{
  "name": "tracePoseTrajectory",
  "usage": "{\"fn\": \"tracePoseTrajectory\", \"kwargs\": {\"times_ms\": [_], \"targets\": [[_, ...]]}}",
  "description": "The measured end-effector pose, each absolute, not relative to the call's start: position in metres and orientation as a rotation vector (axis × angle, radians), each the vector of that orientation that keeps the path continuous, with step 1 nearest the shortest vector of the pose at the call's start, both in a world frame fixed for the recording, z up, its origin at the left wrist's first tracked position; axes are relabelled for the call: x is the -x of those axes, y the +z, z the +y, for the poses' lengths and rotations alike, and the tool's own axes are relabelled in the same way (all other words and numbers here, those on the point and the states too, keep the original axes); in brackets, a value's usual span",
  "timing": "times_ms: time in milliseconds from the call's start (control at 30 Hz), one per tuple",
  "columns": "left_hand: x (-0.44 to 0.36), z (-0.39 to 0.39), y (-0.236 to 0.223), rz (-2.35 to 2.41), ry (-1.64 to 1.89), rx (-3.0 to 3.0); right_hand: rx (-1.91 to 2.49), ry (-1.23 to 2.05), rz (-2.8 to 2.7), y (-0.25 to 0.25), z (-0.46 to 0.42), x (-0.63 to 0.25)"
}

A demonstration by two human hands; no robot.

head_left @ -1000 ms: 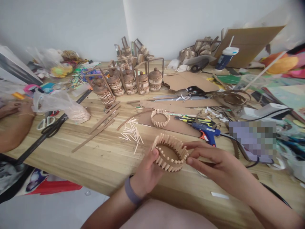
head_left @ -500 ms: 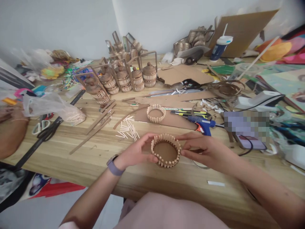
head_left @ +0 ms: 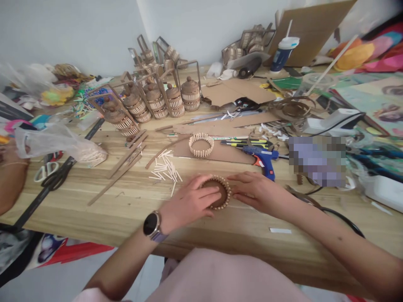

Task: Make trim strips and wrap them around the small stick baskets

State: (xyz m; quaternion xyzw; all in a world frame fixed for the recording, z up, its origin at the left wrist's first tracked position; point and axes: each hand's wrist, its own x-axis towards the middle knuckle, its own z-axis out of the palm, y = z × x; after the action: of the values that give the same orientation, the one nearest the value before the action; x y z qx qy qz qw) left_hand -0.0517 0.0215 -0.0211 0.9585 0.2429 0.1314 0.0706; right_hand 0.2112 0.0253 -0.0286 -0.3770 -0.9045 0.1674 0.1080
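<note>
A small round basket (head_left: 225,195) with a brown base and a wall of short upright wooden sticks rests on the table before me. My left hand (head_left: 192,201) reaches over its left side, fingers across the rim and thumb low at the front, hiding that part of the wall. Close against the right rim is my right hand (head_left: 255,191), its fingers stretched out and apart, with nothing visible between them. Just behind stands a second stick-walled ring (head_left: 201,146) on a piece of cardboard (head_left: 228,154). Loose white sticks (head_left: 166,170) lie to the left.
A blue glue gun (head_left: 264,159) lies behind my right hand, near yellow-black cutters (head_left: 248,144). Several lidded baskets with handles (head_left: 190,94) stand at the back left. Scissors (head_left: 46,171), a plastic bag (head_left: 63,144) and another person's arm (head_left: 12,180) are at the left.
My left hand has turned over and moved from the basket's outer left side to across its rim. The basket now sits flatter. My right hand's fingers have straightened and spread beside the rim.
</note>
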Motion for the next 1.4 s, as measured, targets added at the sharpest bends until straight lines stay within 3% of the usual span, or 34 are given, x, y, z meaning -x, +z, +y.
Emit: {"fn": "tracePoseTrajectory", "kwargs": {"times_ms": [300,500,967,1400], "targets": [[0.02,0.026,-0.053,0.613,0.573,-3.148,1.198,0.227,-2.693,-0.023,0.012,-0.211],[0.018,0.03,-0.066,0.538,0.813,-3.166,1.23,0.25,-2.713,-0.017,-0.006,-0.215],[0.02,0.032,-0.066,0.532,0.565,-3.142,1.187,0.125,-2.698,-0.009,-0.002,-0.219],[0.018,0.032,-0.066,0.488,0.669,-3.142,1.18,-0.022,-2.71,-0.013,0.019,-0.216]]}}
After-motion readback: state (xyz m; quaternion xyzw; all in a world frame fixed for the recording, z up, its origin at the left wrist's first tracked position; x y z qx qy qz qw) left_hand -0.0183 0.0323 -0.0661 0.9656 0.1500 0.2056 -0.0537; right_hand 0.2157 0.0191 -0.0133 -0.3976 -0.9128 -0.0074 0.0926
